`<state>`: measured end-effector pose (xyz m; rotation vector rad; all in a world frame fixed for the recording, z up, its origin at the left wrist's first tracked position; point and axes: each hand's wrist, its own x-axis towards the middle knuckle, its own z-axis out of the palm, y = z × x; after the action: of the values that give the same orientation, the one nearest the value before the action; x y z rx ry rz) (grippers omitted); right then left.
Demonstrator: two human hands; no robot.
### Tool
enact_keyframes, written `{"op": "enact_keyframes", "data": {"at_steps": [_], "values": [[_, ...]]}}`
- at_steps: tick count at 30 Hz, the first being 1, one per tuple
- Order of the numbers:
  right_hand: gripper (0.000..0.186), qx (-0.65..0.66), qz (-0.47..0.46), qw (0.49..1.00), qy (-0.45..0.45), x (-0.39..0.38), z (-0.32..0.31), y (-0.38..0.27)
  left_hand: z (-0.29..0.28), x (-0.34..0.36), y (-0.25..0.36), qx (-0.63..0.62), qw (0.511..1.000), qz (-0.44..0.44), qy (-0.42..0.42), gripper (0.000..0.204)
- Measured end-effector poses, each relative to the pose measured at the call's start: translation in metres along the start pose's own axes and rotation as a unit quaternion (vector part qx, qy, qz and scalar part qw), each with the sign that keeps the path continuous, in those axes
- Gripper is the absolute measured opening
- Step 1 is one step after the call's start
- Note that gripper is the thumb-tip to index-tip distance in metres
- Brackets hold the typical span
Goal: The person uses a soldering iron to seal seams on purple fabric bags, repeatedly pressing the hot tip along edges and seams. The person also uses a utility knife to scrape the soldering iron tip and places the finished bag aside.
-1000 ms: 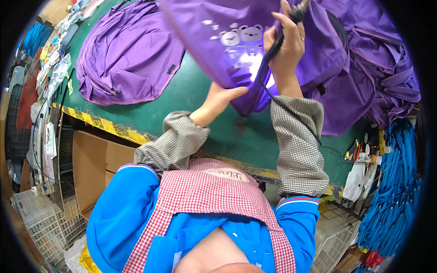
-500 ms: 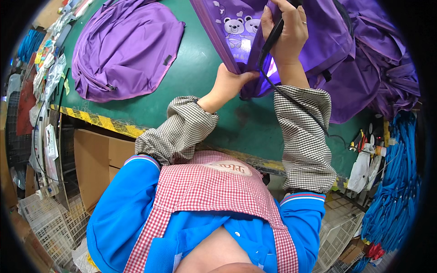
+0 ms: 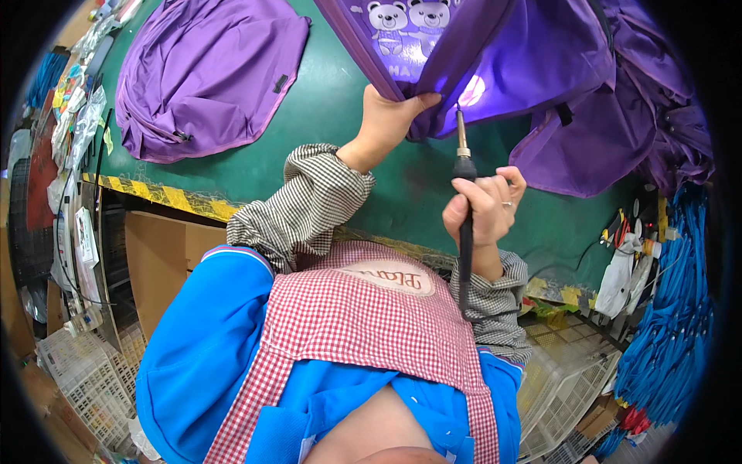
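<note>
My left hand (image 3: 386, 117) pinches the lower edge of a purple fabric piece (image 3: 541, 66) printed with pale bears (image 3: 406, 27), thumb on top of a folded seam band. A bright violet-white glow lights the fabric just right of that band. In my right hand (image 3: 491, 205) is a soldering iron (image 3: 462, 143) with a black handle, its metal tip pointing away from me. The tip reaches the fabric's lower edge beside the glow; whether it touches the cloth I cannot tell. The iron's black cord (image 3: 465, 271) hangs down past my right wrist.
Another purple fabric piece (image 3: 212, 77) lies on the green table (image 3: 325, 77) at the left. More purple pieces (image 3: 665, 100) are heaped at the right. Striped yellow tape (image 3: 166, 197) edges the table. Hand tools (image 3: 618, 232), blue cords (image 3: 672, 286) and plastic crates (image 3: 572, 379) are nearer on the right.
My right hand has come down toward me, and the iron has swung so its tip points at the fabric's lower edge. The fabric and left hand have shifted slightly away.
</note>
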<state>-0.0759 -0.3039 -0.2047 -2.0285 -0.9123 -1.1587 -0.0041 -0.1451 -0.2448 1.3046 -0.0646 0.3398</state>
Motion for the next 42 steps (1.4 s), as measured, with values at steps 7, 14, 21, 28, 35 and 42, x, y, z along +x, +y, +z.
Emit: {"op": "enact_keyframes", "data": {"at_steps": [7, 14, 21, 28, 35, 42], "values": [[0.006, -0.032, -0.022, 0.999, -0.015, -0.005, 0.018, 0.006, -0.004, 0.0, -0.002, -0.008, 1.0, -0.006, -0.009, 0.022], [0.007, 0.01, 0.02, 0.999, -0.028, 0.013, 0.009, -0.002, -0.006, 0.002, -0.006, -0.06, 0.997, -0.02, -0.035, 0.025], [0.035, -0.017, -0.048, 0.992, 0.117, 0.072, 0.052, 0.062, -0.003, -0.014, 0.019, 0.032, 0.997, -0.009, -0.069, 0.027], [0.037, -0.057, 0.026, 0.989, 0.135, 0.057, 0.048, 0.089, -0.076, -0.012, 0.039, -0.001, 0.997, 0.07, 0.036, 0.028], [0.034, -0.143, 0.047, 0.981, 0.122, 0.053, 0.035, 0.088, -0.053, 0.003, 0.055, 0.333, 0.94, 0.058, -0.052, 0.029], [0.035, 0.041, 0.101, 0.992, 0.07, 0.023, 0.005, 0.022, -0.013, 0.072, 0.053, 0.334, 0.908, 0.113, -0.226, 0.028]]}}
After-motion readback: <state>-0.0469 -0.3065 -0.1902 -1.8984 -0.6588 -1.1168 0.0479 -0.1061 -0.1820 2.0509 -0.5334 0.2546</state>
